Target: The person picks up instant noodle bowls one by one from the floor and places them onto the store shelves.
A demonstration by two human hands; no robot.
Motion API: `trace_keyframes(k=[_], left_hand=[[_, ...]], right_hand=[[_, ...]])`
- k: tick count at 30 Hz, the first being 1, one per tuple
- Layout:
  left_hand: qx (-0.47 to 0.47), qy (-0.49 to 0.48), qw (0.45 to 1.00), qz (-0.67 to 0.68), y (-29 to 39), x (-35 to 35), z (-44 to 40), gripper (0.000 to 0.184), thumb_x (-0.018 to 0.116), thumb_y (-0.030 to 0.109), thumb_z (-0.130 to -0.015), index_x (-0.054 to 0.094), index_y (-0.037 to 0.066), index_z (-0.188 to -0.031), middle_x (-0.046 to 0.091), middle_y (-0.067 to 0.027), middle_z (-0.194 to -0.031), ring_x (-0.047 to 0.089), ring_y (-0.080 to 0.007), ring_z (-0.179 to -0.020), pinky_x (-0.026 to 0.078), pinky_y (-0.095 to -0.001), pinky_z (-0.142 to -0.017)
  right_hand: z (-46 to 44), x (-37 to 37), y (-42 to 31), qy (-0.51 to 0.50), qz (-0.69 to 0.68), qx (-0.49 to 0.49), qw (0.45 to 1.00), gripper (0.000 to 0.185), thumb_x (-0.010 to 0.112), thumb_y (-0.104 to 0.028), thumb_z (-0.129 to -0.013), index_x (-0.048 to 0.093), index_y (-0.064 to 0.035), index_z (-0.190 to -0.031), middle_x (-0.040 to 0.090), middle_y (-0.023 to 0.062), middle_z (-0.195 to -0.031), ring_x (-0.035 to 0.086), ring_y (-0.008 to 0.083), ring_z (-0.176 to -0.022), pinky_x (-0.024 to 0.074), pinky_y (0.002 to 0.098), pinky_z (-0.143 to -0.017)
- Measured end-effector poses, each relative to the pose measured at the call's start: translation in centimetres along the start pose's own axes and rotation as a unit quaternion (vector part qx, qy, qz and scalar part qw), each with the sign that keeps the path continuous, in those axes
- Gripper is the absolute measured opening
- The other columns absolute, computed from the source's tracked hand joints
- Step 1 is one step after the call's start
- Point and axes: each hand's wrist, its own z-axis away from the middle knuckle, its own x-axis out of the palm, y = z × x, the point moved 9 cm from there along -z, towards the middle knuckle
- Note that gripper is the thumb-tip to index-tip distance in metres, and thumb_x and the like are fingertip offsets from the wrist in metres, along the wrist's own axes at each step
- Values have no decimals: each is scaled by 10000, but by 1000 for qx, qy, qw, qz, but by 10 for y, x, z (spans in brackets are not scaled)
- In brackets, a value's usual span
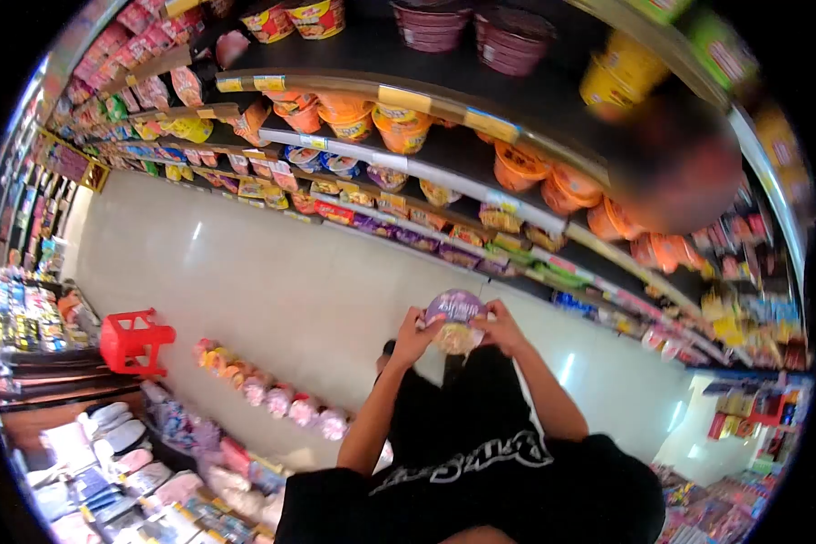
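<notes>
A round tub with a purple lid [456,306] and a yellowish food picture is held up in front of the body, its printed top facing the camera. My left hand [416,334] grips its left edge, and my right hand [501,326] grips the right edge. Both hands have their fingers closed on the rim. Below them are black clothes with white lettering. Beyond the tub, orange tubs [402,129] stand on a shelf, with purple packs [458,255] on a lower one.
Long shelves [444,168] curve across the top. A red plastic stool [136,342] stands on the pale floor [245,281] at left, near a row of colourful tubs [278,400]. Slippers [122,435] lie at lower left. A blurred patch covers the upper right.
</notes>
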Motion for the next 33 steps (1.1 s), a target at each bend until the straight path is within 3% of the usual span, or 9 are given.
trace_keyframes(k=[2,6,9,16,17,20,27,30,33], left_hand=[[66,7,998,-5,-56,-13,-45,269,661,124,-803,431,64,-930,484,-25,-873,461,-93,-774,426,-223,-644],[120,-60,974,180,-75,-19,-116,525,717,44,-738,308,73,-1065,379,-163,-1286,410,-214,-1162,430,-353,-912],[202,-84,976,9,-88,-35,-165,650,785,63,-660,261,95,-1043,252,-242,-1378,357,-251,-1226,390,-364,-962],[422,-100,882,-185,-66,-45,-216,656,795,33,-610,258,108,-979,271,-282,-1376,498,-233,-1073,461,-279,-669],[445,-93,880,-139,-65,-47,-219,657,804,51,-587,284,107,-985,320,-259,-1361,533,-152,-915,416,-221,-570],[421,-157,893,-35,-79,-52,-232,688,804,34,-582,336,66,-1086,288,-207,-1377,479,-182,-1066,438,-275,-785],[471,-121,873,-19,-77,-44,-243,891,885,199,-472,362,28,-1173,476,-144,-1173,510,-202,-1016,424,-317,-833],[483,-102,867,-67,-77,-29,-251,852,835,347,-539,369,6,-1166,520,-186,-1046,555,-336,-965,434,-388,-827],[506,-45,852,-130,-78,-12,-251,821,776,444,-582,351,3,-1128,507,-236,-1018,547,-416,-906,448,-448,-754]], right_hand=[[-54,-12,4,54,137,-144,978,415,718,-136,-737,390,-80,-983,495,65,-950,547,163,-823,498,338,-592],[-146,2,-4,5,88,-184,979,364,690,-47,-759,395,-67,-972,501,60,-930,529,107,-764,451,228,-632],[-225,-9,2,44,90,-359,928,324,648,-3,-791,393,-59,-983,496,41,-903,521,98,-732,444,221,-591],[-263,-11,-4,55,-40,-519,852,345,596,33,-799,378,-40,-1057,495,60,-986,491,109,-876,422,228,-727],[-262,-11,-6,53,-19,-549,834,364,597,0,-801,371,-29,-1084,499,71,-1005,491,115,-887,413,237,-752],[-264,-12,-5,77,42,-632,770,601,635,-211,-771,314,19,-1224,486,127,-1114,475,171,-1021,371,304,-889],[-269,-23,22,175,0,-661,729,1159,706,-651,-591,187,44,-1360,359,159,-1316,426,255,-1178,363,375,-982],[-279,-43,44,134,8,-673,727,1216,868,-438,-481,171,38,-1357,396,158,-1288,443,247,-1166,404,388,-953],[-272,-60,44,212,36,-644,734,1012,874,-392,-503,338,15,-1258,499,85,-1139,514,183,-1019,422,316,-865]])
